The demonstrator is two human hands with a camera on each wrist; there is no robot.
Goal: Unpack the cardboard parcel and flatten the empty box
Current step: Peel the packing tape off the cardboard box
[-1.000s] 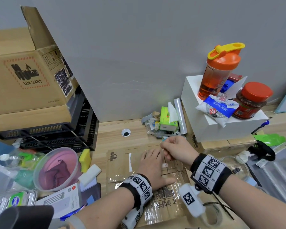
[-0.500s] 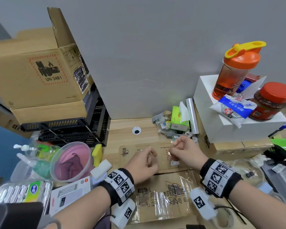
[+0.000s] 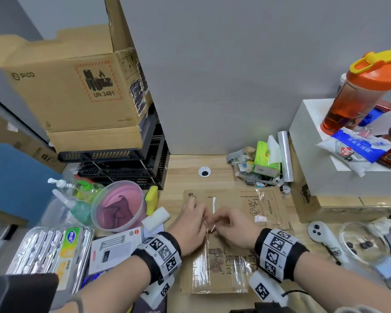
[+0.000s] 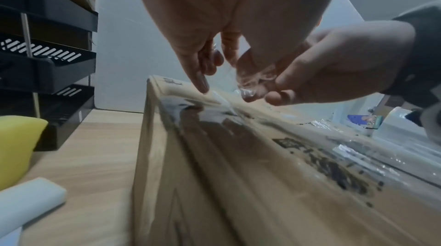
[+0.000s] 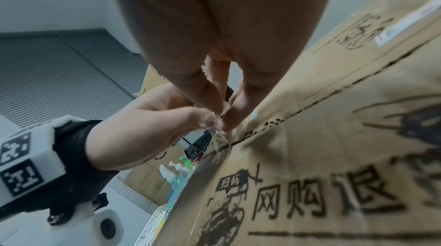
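The brown cardboard parcel (image 3: 230, 265) lies flat on the wooden desk (image 3: 185, 175), printed with black characters and striped with clear tape (image 3: 210, 230). Both hands meet at its top seam. My left hand (image 3: 190, 220) reaches down with fairly straight fingers, and its index fingertip (image 4: 203, 86) presses on the box top (image 4: 238, 155) beside a lifted tape edge. My right hand (image 3: 230, 224) pinches a crumpled wad of clear tape (image 4: 250, 80) just above the seam. In the right wrist view, thin tape strands (image 5: 220, 137) run from the fingers (image 5: 210, 97) down to the perforated seam.
Left of the parcel stand a pink tub (image 3: 120, 206), a yellow sponge (image 3: 151, 197), a white block (image 3: 156, 219), spray bottles (image 3: 77, 206) and foil trays (image 3: 48, 251). Black trays (image 3: 122, 163) carry a large carton (image 3: 72, 93). A white box (image 3: 339, 159) with an orange bottle (image 3: 361, 91) stands right.
Both hands have moved nearer and lower onto the parcel's middle seam. The left hand went from lying flat to a curled fist and now points its fingers down. The camera has swung right.
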